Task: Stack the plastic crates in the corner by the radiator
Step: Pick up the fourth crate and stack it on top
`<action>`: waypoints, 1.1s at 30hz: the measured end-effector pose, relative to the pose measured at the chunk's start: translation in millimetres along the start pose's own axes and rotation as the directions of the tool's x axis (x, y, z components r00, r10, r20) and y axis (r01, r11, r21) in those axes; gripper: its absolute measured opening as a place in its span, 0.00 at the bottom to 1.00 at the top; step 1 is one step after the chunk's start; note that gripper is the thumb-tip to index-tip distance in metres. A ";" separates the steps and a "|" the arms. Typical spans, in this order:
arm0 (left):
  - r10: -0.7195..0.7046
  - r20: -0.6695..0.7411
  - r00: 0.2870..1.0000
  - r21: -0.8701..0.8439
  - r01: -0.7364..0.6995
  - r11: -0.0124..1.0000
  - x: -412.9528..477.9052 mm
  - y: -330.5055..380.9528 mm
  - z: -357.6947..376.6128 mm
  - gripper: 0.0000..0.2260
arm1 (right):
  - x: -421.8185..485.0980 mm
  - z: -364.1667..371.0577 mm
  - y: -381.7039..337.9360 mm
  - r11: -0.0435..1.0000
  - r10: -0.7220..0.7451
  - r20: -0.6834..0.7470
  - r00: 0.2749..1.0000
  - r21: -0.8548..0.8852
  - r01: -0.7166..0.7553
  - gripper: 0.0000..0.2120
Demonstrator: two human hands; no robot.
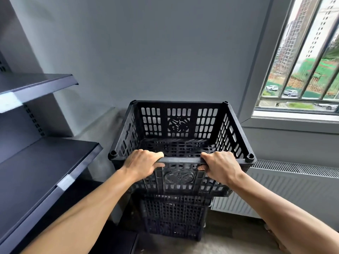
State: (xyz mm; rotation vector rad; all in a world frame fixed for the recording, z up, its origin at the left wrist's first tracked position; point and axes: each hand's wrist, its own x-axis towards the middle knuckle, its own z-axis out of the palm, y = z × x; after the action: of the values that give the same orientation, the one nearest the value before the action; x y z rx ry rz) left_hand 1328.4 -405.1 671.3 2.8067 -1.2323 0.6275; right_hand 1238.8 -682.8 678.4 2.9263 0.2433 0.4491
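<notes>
Your left hand (pixel 145 163) and right hand (pixel 219 166) both clamp the top crate's (pixel 180 125) near rim, steadying it square over the lower crates (pixel 174 217) beside the radiator (pixel 293 187).

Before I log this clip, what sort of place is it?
Probably a shop or stockroom: retail-style metal shelves with label strips, stacked black crates, and a radiator under a barred window.

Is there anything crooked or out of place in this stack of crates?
Perhaps. The top crate, gripped at its near rim by the left hand and right hand, overhangs the lower crates more on the right, so it may not be seated squarely.
</notes>
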 end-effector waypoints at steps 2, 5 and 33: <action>-0.011 0.012 1.000 -0.010 0.011 1.000 12.3 -4.7 8.3 0.17 | 13.8 8.6 9.2 1.000 -0.011 0.002 1.000 0.002 0.011 0.09; -0.022 0.017 1.000 -0.028 0.022 0.999 27.6 -10.3 15.5 0.17 | 30.9 19.3 20.8 1.000 -0.024 0.008 1.000 0.005 0.024 0.11; 0.100 0.074 0.992 -0.135 -0.089 0.987 143.2 -117.8 87.4 0.19 | 155.7 69.6 50.1 0.997 0.078 0.075 0.994 -0.027 -0.076 0.14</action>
State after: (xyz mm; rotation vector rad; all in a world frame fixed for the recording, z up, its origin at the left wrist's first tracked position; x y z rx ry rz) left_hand 1530.2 -439.5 660.4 2.7030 -1.3735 0.4228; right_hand 1413.7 -712.5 666.4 2.9294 0.1143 0.3481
